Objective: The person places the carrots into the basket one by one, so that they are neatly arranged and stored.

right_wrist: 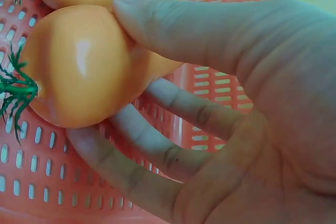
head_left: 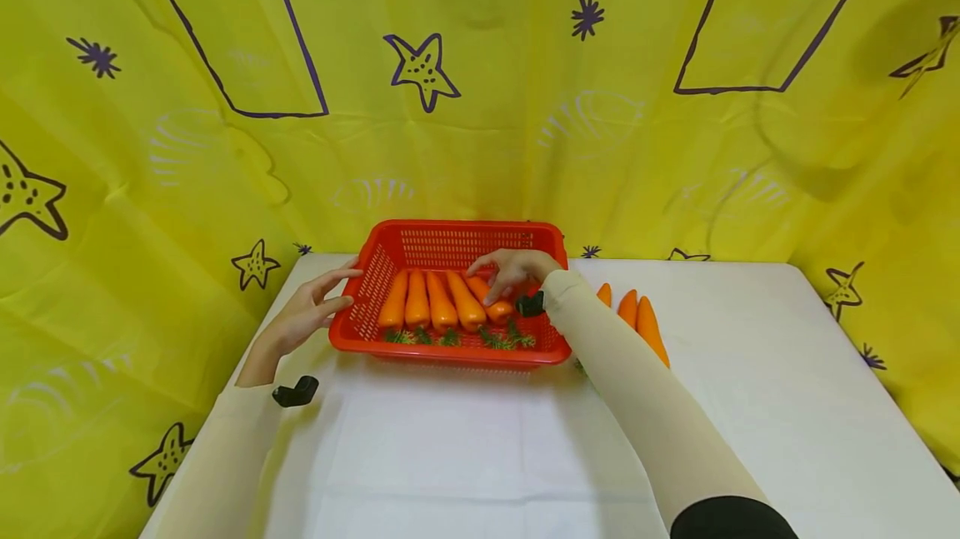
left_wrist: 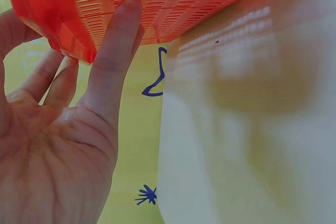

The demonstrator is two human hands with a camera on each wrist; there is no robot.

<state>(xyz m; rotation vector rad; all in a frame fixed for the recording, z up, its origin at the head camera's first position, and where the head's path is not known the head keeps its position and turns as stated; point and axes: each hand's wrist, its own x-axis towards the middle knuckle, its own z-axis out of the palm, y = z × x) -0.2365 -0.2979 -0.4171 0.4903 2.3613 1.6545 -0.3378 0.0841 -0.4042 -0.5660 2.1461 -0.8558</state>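
A red plastic basket (head_left: 450,349) stands on the white table, with several orange carrots (head_left: 417,299) side by side in it, their green tops toward the near wall. My right hand (head_left: 517,268) reaches inside and holds the rightmost carrot (head_left: 498,311). The right wrist view shows the thumb (right_wrist: 173,24) on the upper side of that carrot (right_wrist: 79,66) and the other fingers along its lower side. My left hand (head_left: 303,318) is at the basket's left end, its fairly straight fingers (left_wrist: 113,51) touching the outside of the basket (left_wrist: 157,3).
More carrots (head_left: 648,326) lie on the table right of the basket, partly hidden behind my right forearm. A yellow cloth (head_left: 480,164) with dark drawn shapes hangs behind the white table (head_left: 450,447). Black wrist cameras (head_left: 296,391) sit on both wrists.
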